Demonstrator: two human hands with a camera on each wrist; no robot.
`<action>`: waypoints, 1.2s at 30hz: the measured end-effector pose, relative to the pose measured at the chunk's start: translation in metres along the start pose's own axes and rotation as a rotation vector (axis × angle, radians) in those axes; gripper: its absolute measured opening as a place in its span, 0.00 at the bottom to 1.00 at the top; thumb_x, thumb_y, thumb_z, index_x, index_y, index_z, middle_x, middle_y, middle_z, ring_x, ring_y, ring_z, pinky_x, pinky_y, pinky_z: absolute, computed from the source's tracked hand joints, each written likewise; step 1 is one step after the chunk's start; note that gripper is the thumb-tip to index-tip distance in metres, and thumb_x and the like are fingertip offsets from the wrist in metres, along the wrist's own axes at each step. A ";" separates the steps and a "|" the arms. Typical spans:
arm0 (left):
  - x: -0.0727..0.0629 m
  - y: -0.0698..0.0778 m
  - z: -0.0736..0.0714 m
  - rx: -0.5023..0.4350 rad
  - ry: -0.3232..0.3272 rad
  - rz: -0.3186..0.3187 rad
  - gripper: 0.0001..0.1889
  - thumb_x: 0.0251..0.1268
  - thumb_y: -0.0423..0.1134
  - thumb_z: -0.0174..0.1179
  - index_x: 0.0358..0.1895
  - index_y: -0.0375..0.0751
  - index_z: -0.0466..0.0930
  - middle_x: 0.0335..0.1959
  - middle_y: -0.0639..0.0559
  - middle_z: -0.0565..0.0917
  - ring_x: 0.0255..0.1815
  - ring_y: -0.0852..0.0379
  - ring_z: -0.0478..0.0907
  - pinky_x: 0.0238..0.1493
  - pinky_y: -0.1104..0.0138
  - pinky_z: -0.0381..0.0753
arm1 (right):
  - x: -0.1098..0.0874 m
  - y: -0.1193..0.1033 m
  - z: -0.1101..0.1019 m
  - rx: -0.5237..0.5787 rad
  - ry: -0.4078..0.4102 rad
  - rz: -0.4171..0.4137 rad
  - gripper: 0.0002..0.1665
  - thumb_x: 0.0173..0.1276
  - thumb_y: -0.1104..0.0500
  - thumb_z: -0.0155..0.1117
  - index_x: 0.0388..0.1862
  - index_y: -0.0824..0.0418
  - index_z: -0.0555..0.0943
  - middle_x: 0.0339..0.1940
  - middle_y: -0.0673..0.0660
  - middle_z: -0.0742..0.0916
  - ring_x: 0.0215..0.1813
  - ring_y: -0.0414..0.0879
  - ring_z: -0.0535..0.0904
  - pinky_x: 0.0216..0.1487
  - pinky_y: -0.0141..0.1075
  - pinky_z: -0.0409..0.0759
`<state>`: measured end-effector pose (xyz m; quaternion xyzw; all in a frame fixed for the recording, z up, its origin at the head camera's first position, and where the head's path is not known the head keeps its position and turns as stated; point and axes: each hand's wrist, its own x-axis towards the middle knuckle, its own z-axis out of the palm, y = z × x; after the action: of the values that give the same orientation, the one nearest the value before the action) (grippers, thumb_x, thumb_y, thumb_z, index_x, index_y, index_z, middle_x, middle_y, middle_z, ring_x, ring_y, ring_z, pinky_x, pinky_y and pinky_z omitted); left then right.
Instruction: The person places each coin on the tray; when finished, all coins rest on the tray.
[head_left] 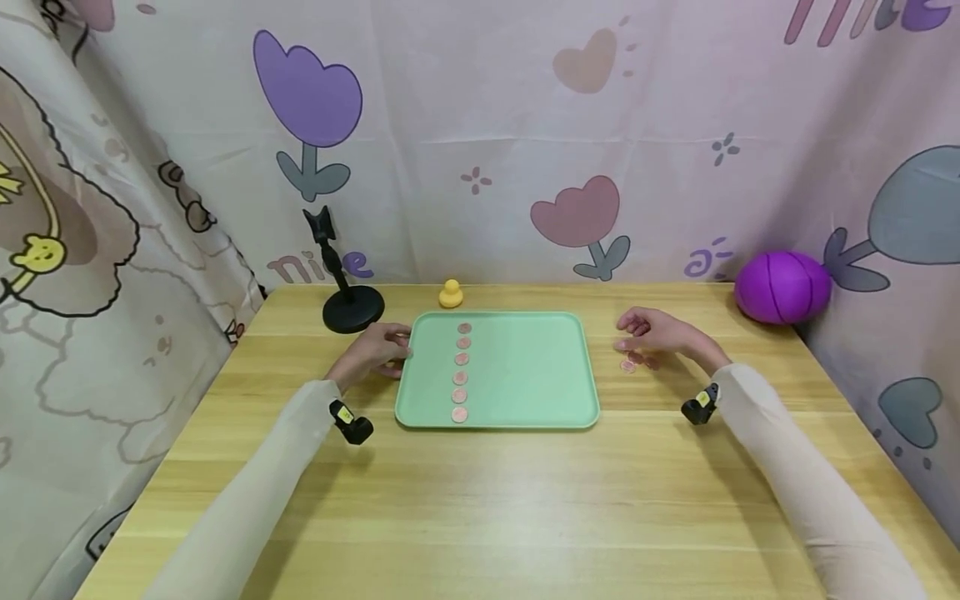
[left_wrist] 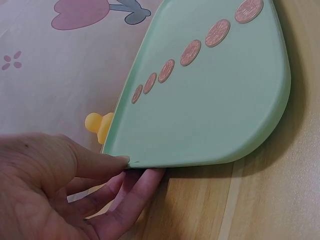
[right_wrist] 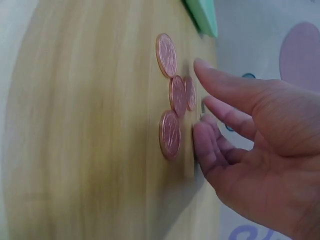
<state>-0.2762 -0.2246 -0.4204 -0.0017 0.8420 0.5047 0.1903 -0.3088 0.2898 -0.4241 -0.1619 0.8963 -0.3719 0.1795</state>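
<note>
Several copper coins (head_left: pixel 461 377) lie in a column on the left part of a light green tray (head_left: pixel 525 367). My left hand (head_left: pixel 375 350) grips the tray's left edge, thumb (left_wrist: pixel 117 162) on the rim and fingers underneath, as the left wrist view shows. To the right of the tray, my right hand (head_left: pixel 654 331) hovers close to the wood beside several loose coins (right_wrist: pixel 170 134). Its thumb stands apart from the bent fingers (right_wrist: pixel 207 145), and no coin clearly shows between them. A thin dark edge by those fingertips is too unclear to name.
A small yellow rubber duck (head_left: pixel 451 294) sits behind the tray. At the back left stands a black stand (head_left: pixel 353 308) with a round base. A purple ball (head_left: pixel 783 287) rests at the back right of the wooden table (head_left: pixel 525 508), against the patterned curtain (head_left: pixel 450 100).
</note>
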 end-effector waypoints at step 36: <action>-0.006 -0.001 -0.001 0.008 0.016 0.005 0.30 0.74 0.28 0.57 0.78 0.29 0.64 0.51 0.38 0.78 0.43 0.53 0.81 0.40 0.63 0.92 | 0.081 -0.092 0.082 0.288 0.176 -0.015 0.13 0.78 0.68 0.61 0.53 0.78 0.82 0.46 0.74 0.88 0.34 0.49 0.89 0.39 0.40 0.92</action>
<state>-0.2712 -0.2274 -0.4190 -0.0028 0.8456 0.5017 0.1824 -0.3302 0.1441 -0.4280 -0.1079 0.8447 -0.5105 0.1188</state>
